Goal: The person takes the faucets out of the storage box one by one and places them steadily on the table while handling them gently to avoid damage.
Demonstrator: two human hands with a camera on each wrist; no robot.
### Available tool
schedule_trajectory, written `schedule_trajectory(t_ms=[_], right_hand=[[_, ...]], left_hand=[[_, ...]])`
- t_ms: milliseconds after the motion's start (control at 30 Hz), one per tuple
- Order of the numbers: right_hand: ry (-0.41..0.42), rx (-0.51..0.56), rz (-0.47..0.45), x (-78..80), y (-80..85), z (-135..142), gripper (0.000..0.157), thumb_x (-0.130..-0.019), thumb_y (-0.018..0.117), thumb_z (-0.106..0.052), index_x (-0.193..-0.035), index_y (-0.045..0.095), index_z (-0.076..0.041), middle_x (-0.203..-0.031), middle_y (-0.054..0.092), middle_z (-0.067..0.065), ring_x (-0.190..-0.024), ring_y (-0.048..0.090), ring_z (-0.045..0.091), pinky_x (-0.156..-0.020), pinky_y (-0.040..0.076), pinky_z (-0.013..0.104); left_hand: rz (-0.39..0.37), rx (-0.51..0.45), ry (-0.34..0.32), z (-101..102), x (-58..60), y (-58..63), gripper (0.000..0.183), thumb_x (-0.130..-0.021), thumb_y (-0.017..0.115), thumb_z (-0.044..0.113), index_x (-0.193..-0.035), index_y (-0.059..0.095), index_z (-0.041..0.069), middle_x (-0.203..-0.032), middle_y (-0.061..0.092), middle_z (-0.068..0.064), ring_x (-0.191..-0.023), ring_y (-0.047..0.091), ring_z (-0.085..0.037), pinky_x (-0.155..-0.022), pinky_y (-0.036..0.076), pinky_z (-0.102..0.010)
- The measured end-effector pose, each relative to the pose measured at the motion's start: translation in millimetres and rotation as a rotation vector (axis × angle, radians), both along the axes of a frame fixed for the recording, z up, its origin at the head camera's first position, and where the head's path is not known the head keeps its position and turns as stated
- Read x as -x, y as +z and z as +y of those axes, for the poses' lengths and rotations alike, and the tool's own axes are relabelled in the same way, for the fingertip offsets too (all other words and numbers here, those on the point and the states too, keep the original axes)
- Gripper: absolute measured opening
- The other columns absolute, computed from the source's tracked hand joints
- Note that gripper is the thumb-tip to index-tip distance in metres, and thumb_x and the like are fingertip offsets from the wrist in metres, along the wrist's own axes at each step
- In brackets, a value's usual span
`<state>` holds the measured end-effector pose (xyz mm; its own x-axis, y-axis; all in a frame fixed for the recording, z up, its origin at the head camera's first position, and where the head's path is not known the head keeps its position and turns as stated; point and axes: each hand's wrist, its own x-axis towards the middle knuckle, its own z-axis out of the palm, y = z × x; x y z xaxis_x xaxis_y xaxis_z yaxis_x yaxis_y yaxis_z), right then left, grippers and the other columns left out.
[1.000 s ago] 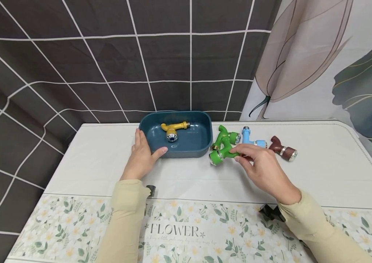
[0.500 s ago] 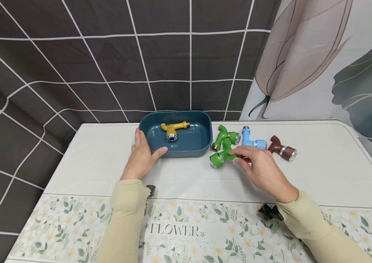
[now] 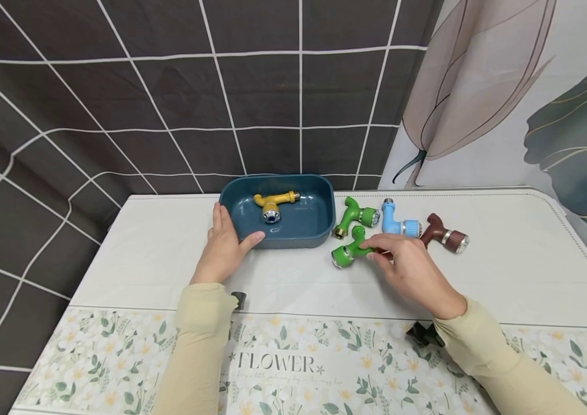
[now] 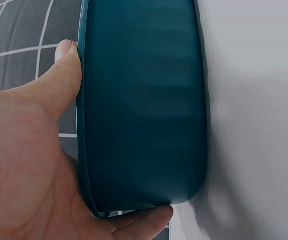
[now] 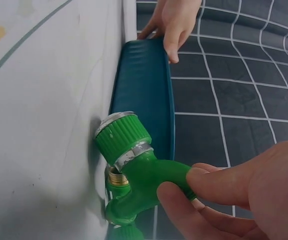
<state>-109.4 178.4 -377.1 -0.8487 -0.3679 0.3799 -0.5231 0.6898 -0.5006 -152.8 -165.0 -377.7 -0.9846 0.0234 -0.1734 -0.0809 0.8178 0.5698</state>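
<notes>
In the head view, my right hand (image 3: 407,262) pinches one end of a green tap (image 3: 349,253) between thumb and fingers. The right wrist view shows this tap's ribbed knob (image 5: 123,135) close by the white tabletop. Just behind it lies a second green tap (image 3: 350,216) with a brass threaded end. My left hand (image 3: 221,245) rests around the near left corner of a dark blue rectangular basin (image 3: 304,243), straight fingers along its end and thumb over the front rim. Inside the basin lies a yellow tap (image 3: 275,202) with a chrome-faced knob.
Right of the green taps lie a blue tap (image 3: 391,219) and a brown tap (image 3: 444,236), the latter partly hidden by my right hand. A dark tile-patterned curtain (image 3: 267,104) hangs right behind the basin. A floral cloth (image 3: 293,380) covers the table's near part.
My right hand has drawn the pinched green tap slightly toward me, opening a small gap from the second green tap. The left hand and basin have stayed in place.
</notes>
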Motion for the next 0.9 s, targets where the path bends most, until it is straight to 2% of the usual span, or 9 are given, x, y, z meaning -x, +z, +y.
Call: schedule_trajectory(t_ms=[333,633,900], right_hand=[[-0.010,-0.027,-0.051,-2.4,0.7,1.4,0.024,-0.087,0.075,0.002,-0.108,0.078,-0.008,-0.105,0.075,0.007,-0.097,0.068,0.022,-0.073,0.049,0.038],[-0.007,-0.038,-0.092,-5.1,1.8,0.1,0.023,-0.087,0.076,0.001,-0.108,0.078,-0.008,-0.105,0.074,0.007,-0.092,0.067,0.019,-0.072,0.053,0.038],[-0.010,-0.052,-0.194,-6.6,-2.8,-2.1,0.022,-0.085,0.077,-0.001,-0.105,0.077,-0.010,-0.098,0.072,0.002,-0.085,0.068,0.014,-0.071,0.055,0.033]], left_hand=[[-0.008,0.001,0.000,0.0,0.1,-0.5,0.111,-0.097,0.058,0.057,-0.156,-0.013,-0.004,-0.165,-0.024,-0.015,-0.150,0.007,-0.047,-0.118,0.021,-0.056],[-0.005,-0.008,-0.001,-0.4,-0.2,-0.4,0.110,-0.097,0.057,0.058,-0.156,-0.012,-0.004,-0.165,-0.024,-0.014,-0.150,0.007,-0.049,-0.118,0.022,-0.057],[0.000,0.002,-0.004,-0.2,0.3,-1.9,0.110,-0.097,0.057,0.057,-0.156,-0.012,-0.005,-0.165,-0.023,-0.015,-0.150,0.006,-0.048,-0.118,0.021,-0.056]])
